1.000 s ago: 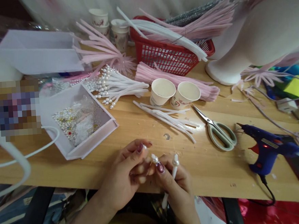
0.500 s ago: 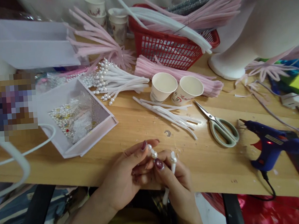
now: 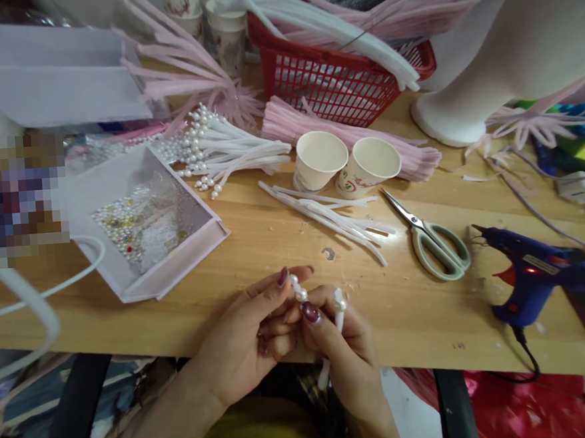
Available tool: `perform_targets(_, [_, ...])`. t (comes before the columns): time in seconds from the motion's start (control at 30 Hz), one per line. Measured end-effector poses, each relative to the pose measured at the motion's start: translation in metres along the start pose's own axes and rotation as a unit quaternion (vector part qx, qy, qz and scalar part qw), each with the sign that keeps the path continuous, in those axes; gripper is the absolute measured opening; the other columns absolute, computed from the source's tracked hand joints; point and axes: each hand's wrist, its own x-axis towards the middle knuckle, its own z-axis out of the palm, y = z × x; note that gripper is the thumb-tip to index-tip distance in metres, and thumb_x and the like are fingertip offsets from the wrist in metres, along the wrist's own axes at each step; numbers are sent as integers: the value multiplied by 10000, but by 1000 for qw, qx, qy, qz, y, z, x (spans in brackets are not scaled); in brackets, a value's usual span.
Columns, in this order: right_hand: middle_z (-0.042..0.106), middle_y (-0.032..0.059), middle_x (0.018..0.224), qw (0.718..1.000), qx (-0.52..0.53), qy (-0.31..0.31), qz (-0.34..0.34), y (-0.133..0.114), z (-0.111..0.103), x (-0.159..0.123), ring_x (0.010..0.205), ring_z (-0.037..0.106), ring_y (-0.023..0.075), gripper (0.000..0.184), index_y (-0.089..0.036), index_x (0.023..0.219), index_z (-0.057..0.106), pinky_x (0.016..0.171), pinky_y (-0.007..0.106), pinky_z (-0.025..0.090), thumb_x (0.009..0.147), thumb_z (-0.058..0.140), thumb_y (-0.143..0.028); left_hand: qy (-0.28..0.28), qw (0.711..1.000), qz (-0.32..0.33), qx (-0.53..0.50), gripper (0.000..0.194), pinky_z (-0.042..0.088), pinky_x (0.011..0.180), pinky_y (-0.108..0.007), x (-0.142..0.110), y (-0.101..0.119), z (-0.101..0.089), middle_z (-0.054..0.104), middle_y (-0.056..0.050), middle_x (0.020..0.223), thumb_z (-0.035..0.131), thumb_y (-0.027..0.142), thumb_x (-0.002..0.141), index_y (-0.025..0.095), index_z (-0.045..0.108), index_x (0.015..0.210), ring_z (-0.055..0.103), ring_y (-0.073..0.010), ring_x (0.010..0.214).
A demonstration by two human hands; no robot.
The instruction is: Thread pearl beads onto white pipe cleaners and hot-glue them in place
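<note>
My left hand (image 3: 250,329) is closed, thumb and fingers pinched at a short row of pearl beads (image 3: 300,294) above the table's front edge. My right hand (image 3: 349,348) meets it there, its thumb pressed by the lower pearl. A white pipe cleaner (image 3: 339,320) with a pearl near its top runs through the right hand's curled fingers, and its lower end shows below the palm. How the beads are joined is hidden by the fingers. Just beyond the hands lie several loose white pipe cleaners (image 3: 330,218).
Scissors (image 3: 439,249) and a blue glue gun (image 3: 531,272), its red light on, lie to the right. At left stands a white box (image 3: 190,266) of beads. Two paper cups (image 3: 321,157), pearl-tipped white stems (image 3: 237,149) and a red basket (image 3: 333,86) are behind.
The view has shifted slightly, so background things sit a little higher. Both hands keep nearly the same pose and grip around the pearls and pipe cleaner.
</note>
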Motion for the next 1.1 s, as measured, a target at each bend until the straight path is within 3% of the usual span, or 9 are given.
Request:
perform_targets(0.1, [319,-72,641,1000,2,1,0,1,-1,-1,523,200,128,234,-295,901,750,672,284,430,1039,574,-365,-7,1000,18,19,336,215,383,-80,0,0,1,441,77,553,927,433,663,184,805,853,207,-5,450])
perform_targets(0.2, [339,-70,640,1000,-1,-1,9,-1,-1,-1,525,222,128,242,-301,915,769,712,294,447,1037,575,-380,-2,996,55,74,323,229,388,-91,-1,1,0,499,53,578,919,446,664,188,798,817,296,-18,460])
perform_targets(0.3, [440,-55,667,1000,-10,-19,-7,-4,-2,0,579,361,133,232,-332,958,780,724,273,446,1042,569,-382,18,981,112,158,319,284,409,-113,-2,4,-1,564,31,582,915,465,661,189,794,769,408,-40,478])
perform_targets(0.43, [596,-38,769,998,-32,-35,-28,-4,-4,-2,698,506,145,221,-379,1024,773,713,262,445,1052,557,-347,22,939,195,284,298,350,441,-158,-8,7,-4,611,24,572,859,502,728,213,816,787,434,-60,470])
perform_targets(0.6, [608,-10,715,995,-77,-28,-51,-1,-8,-8,627,534,178,196,-383,1034,782,603,299,430,1029,588,-353,4,858,309,410,61,486,607,-228,-20,8,-3,777,-20,737,787,322,851,310,847,852,650,-146,638])
perform_targets(0.8, [700,8,708,991,-92,-47,-81,-1,-10,-9,596,617,207,264,-379,1065,785,595,340,463,1052,521,-364,-62,804,364,466,255,475,603,-251,-25,12,1,756,16,659,765,176,861,383,832,994,623,-139,547])
perform_targets(1.1, [724,-1,751,986,-114,-46,-111,-2,-9,-9,628,645,199,264,-359,1040,747,602,345,433,1071,485,-365,-57,834,325,443,225,453,553,-278,-31,10,3,742,-8,656,766,240,857,419,836,975,593,-164,534])
